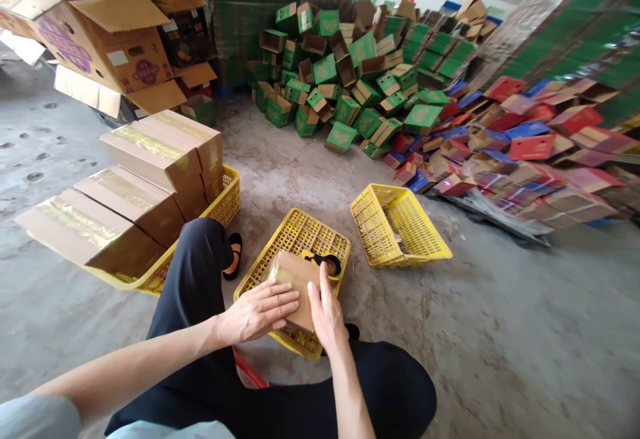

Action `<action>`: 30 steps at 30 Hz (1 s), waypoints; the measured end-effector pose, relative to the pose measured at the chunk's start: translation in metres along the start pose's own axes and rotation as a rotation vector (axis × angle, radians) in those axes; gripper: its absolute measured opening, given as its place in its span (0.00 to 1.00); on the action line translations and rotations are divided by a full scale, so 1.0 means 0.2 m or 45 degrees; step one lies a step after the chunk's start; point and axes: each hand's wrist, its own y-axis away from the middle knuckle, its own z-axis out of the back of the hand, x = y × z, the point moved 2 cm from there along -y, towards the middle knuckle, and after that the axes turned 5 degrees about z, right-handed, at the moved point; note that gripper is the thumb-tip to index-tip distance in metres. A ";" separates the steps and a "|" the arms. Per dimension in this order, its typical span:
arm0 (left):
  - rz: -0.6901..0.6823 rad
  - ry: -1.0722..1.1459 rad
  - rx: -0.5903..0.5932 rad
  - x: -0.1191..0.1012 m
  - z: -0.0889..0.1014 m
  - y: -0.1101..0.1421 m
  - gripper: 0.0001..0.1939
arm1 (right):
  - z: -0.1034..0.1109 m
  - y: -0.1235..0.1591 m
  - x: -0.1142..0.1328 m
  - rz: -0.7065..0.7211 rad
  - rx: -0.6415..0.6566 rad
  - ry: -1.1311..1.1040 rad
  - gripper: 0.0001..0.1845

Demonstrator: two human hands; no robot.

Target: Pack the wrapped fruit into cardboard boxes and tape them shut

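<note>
A small brown cardboard box (303, 272) rests on an upturned yellow plastic crate (285, 229) between my knees. Across its left part runs a strip of shiny tape. My left hand (263, 309) lies flat on the top of the box, fingers stretched out to the right. Against the box's right side is my right hand (327, 309), with its fingers extended and thumb apart. Just behind the box, a tape dispenser (330, 264) in yellow and black sits on the crate. My right fingertips are close to it, partly covering it from view.
To the left, a yellow crate (231, 192) holds several taped cardboard boxes (135, 199). Another yellow crate (415, 229) lies tilted on the floor at the right. Piles of green boxes (345, 119) and red and blue boxes (533, 145) spread behind. Large open cartons (120, 52) stand back left.
</note>
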 end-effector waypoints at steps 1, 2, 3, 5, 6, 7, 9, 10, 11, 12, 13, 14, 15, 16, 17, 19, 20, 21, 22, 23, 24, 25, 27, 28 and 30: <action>0.042 -0.021 0.004 -0.01 -0.01 0.00 0.29 | -0.02 0.08 0.01 -0.025 -0.009 0.017 0.36; 0.084 -0.037 0.008 -0.02 -0.02 0.01 0.31 | -0.03 0.17 0.02 -0.036 -0.028 0.031 0.36; 0.119 -0.050 0.012 -0.03 -0.02 0.01 0.31 | -0.04 0.24 0.04 -0.037 -0.055 0.043 0.35; 0.173 -0.074 0.023 -0.05 -0.03 0.01 0.32 | -0.05 0.37 0.08 -0.014 -0.101 0.048 0.34; 0.197 -0.085 0.027 -0.06 -0.03 0.01 0.32 | -0.05 0.41 0.10 -0.007 -0.130 0.045 0.33; 0.218 -0.093 0.028 -0.06 -0.03 0.01 0.32 | -0.05 0.45 0.11 -0.002 -0.160 0.044 0.31; 0.244 -0.093 0.024 -0.07 -0.03 0.01 0.31 | -0.04 0.49 0.14 -0.006 -0.218 0.045 0.29; 0.250 -0.089 0.021 -0.08 -0.02 0.02 0.31 | -0.04 0.50 0.15 -0.009 -0.243 0.049 0.28; 0.254 -0.084 0.019 -0.08 -0.02 0.02 0.31 | -0.05 0.51 0.17 -0.011 -0.263 0.054 0.28; 0.258 -0.081 0.016 -0.08 -0.02 0.02 0.31 | -0.05 0.52 0.18 -0.013 -0.276 0.061 0.28; 0.263 -0.080 0.011 -0.08 -0.02 0.02 0.31 | -0.06 0.52 0.18 -0.016 -0.284 0.071 0.28; 0.269 -0.079 0.002 -0.08 -0.02 0.02 0.32 | -0.08 0.52 0.19 -0.012 -0.287 0.087 0.29; 0.273 -0.076 -0.008 -0.09 -0.02 0.02 0.32 | -0.09 0.53 0.20 0.000 -0.287 0.113 0.29; 0.275 -0.070 -0.016 -0.09 -0.02 0.02 0.33 | -0.11 0.53 0.20 0.019 -0.287 0.152 0.29; 0.273 -0.060 -0.022 -0.08 -0.02 0.02 0.33 | -0.12 0.53 0.20 0.050 -0.290 0.201 0.30; 0.260 -0.039 -0.018 -0.08 -0.02 0.01 0.35 | -0.14 0.54 0.19 0.120 -0.304 0.304 0.31; 0.254 -0.033 -0.011 -0.08 -0.02 0.01 0.35 | -0.14 0.54 0.18 0.148 -0.307 0.340 0.31; 0.250 -0.032 -0.007 -0.08 -0.02 0.01 0.36 | -0.13 0.55 0.17 0.164 -0.301 0.355 0.31; 0.247 -0.035 -0.005 -0.08 -0.02 0.01 0.36 | -0.13 0.55 0.17 0.170 -0.287 0.349 0.31; 0.245 -0.041 -0.004 -0.08 -0.02 0.01 0.36 | -0.12 0.55 0.16 0.167 -0.268 0.329 0.31; 0.241 -0.047 -0.001 -0.07 -0.01 0.01 0.36 | -0.12 0.55 0.15 0.155 -0.248 0.302 0.30; 0.235 -0.052 0.002 -0.07 -0.01 0.01 0.36 | -0.11 0.54 0.15 0.140 -0.232 0.277 0.30; 0.217 -0.054 0.018 -0.07 -0.01 0.01 0.36 | -0.10 0.50 0.14 0.114 -0.206 0.245 0.32; 0.208 -0.052 0.028 -0.07 -0.01 0.01 0.36 | -0.10 0.47 0.13 0.110 -0.189 0.232 0.33; 0.195 -0.041 0.040 -0.07 -0.01 0.01 0.35 | -0.10 0.38 0.12 0.109 -0.138 0.199 0.37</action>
